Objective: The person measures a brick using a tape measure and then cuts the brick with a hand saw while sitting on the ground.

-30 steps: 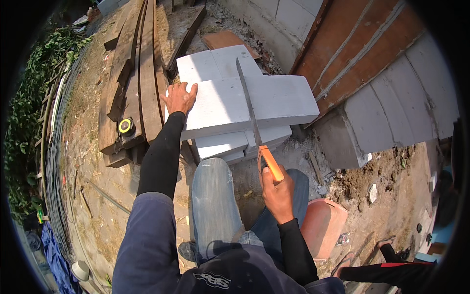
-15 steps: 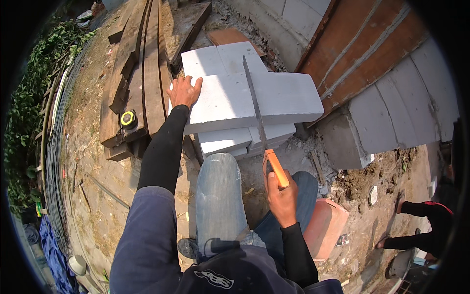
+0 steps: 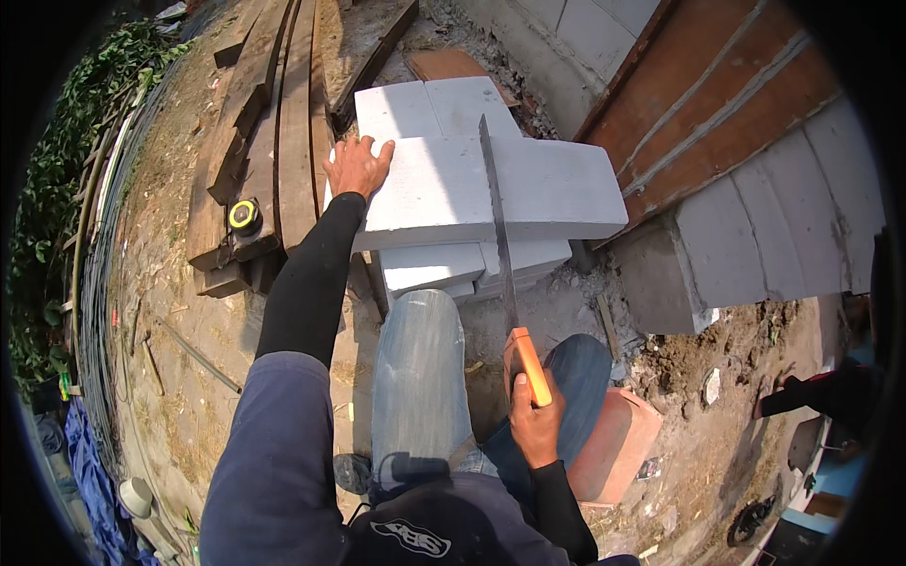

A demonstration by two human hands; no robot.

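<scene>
My right hand (image 3: 536, 423) is wrapped round the orange handle of a handsaw (image 3: 503, 241), drawn back near my knees. The toothed blade points away from me and crosses the top and near edge of a long white lightweight block (image 3: 425, 193). How deep the blade sits in the block cannot be made out. On the block's left end my left hand (image 3: 359, 168) rests palm down, its fingers spread. The block lies across a stack of similar white blocks (image 3: 429, 267), with another pair showing behind it.
Long timber beams (image 3: 295, 123) lie at the left, a black and yellow tape measure (image 3: 243, 217) on them. A brown wooden panel (image 3: 698, 94) and a block wall (image 3: 746, 236) stand at the right. By my right knee is a reddish container (image 3: 618, 443). Another person's leg (image 3: 802, 394) shows far right.
My right hand has pulled the saw back toward me, so the handle sits lower and farther from the block. The left hand stays on the block. At the right, the other person has shifted partly out of view.
</scene>
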